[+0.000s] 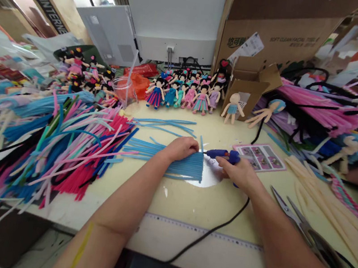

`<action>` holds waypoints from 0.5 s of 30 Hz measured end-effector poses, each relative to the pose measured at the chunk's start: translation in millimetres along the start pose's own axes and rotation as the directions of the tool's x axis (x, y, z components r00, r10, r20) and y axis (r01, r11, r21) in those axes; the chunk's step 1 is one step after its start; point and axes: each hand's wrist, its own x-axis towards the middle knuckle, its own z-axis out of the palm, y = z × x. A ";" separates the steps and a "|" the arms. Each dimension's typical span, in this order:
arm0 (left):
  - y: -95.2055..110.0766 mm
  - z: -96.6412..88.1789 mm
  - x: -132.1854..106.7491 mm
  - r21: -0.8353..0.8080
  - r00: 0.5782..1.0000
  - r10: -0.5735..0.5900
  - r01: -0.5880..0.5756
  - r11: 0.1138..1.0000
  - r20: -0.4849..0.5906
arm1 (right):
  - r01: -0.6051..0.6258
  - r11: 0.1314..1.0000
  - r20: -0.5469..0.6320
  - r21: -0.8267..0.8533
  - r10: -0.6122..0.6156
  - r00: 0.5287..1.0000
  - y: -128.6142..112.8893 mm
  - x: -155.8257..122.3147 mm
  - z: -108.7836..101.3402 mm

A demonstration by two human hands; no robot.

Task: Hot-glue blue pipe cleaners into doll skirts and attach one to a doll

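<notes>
My left hand (181,147) is closed and presses down on a flat row of light blue pipe cleaners (184,167) laid side by side in the middle of the table. My right hand (239,173) grips a blue hot glue gun (225,155), its nozzle pointing left at the right ends of the pipe cleaners. The gun's black cord (214,230) runs back toward the table's near edge. Under the ends of the pipe cleaners lies a round shiny mat (206,179).
A big pile of coloured pipe cleaners (54,146) fills the left. Small dolls (185,94) stand in a row at the back before cardboard boxes (269,35). Scissors (306,231) and cream pipe cleaners (330,208) lie right. A picture card (260,157) lies beyond the gun.
</notes>
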 end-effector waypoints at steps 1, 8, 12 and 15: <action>-0.1 0.3 0.0 0.000 1.000 0.003 -0.003 1.000 -0.001 | 0.000 1.000 0.002 -0.017 0.000 1.000 -0.6 -0.2 0.2; 0.3 1.6 -0.2 -0.002 1.000 0.006 -0.006 1.000 -0.001 | 0.004 0.989 0.019 -0.146 -0.001 1.000 -6.2 -3.0 -1.5; 0.5 2.1 0.2 -0.008 1.000 0.012 -0.012 1.000 -0.007 | 0.020 0.980 0.011 -0.198 -0.018 1.000 -9.8 -4.1 -2.0; 0.9 2.2 0.6 -0.008 1.000 0.022 -0.022 1.000 -0.005 | 0.009 0.977 0.022 -0.212 -0.004 1.000 -12.2 -3.7 -2.3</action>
